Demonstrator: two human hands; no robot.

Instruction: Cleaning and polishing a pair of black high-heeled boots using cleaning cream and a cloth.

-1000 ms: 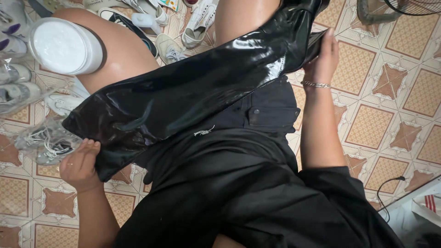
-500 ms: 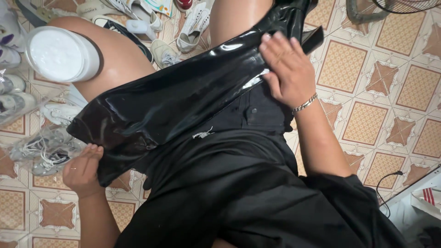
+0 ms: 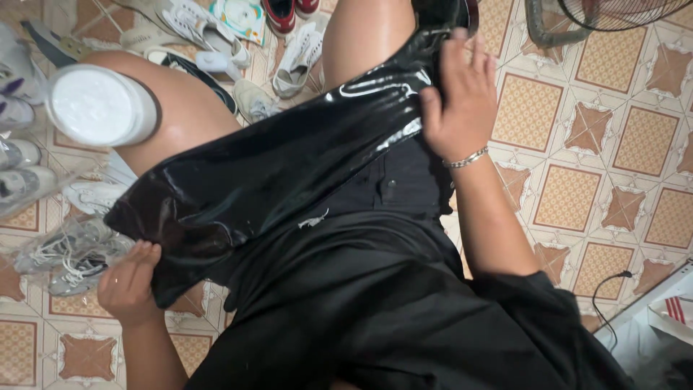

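head view: glossy black bag (image 3: pixel 289 173) stretched across the lap. left hand (image 3: pixel 130 282) pinches its lower-left corner closed, right hand (image 3: pixel 462 108) grips the upper-right end. white jar (image 3: pixel 97 107) sits on the left knee, touching nothing else. risk: the slick plastic could slip from the pinch, and a leg shift could tip the jar onto the sneakers (image 3: pixel 65 253).

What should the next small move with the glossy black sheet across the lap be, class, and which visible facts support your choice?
Probably a gentle outward pull with both hands to flatten it. The left hand pinches the lower corner of the glossy black sheet and the right hand grips its upper end, yet the sheet shows creases and sags between the knees.
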